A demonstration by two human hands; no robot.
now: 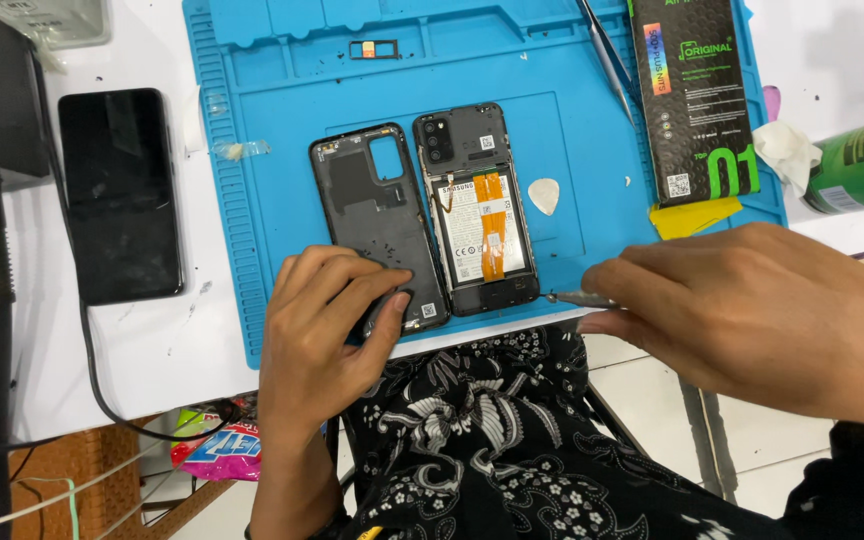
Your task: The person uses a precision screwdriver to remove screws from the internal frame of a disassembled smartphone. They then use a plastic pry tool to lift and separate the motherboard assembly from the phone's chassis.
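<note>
Right hand (742, 310) fingers pinch a screwdriver (577, 298) at 3 o'clock of the open phone (477, 210). Left hand (327, 320) fingers press the back cover (372, 220) flat. A slip could gouge the exposed battery (482, 238).

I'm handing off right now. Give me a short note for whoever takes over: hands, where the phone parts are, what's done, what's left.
Left hand: fingers rest on the removed back cover, lying inside-up on the blue mat.
Right hand: grips a thin metal tool, tip near the opened phone.
Done: cover off, battery exposed.
Left: battery is in place. White pick, tweezers and a boxed part wait on the mat.
</note>
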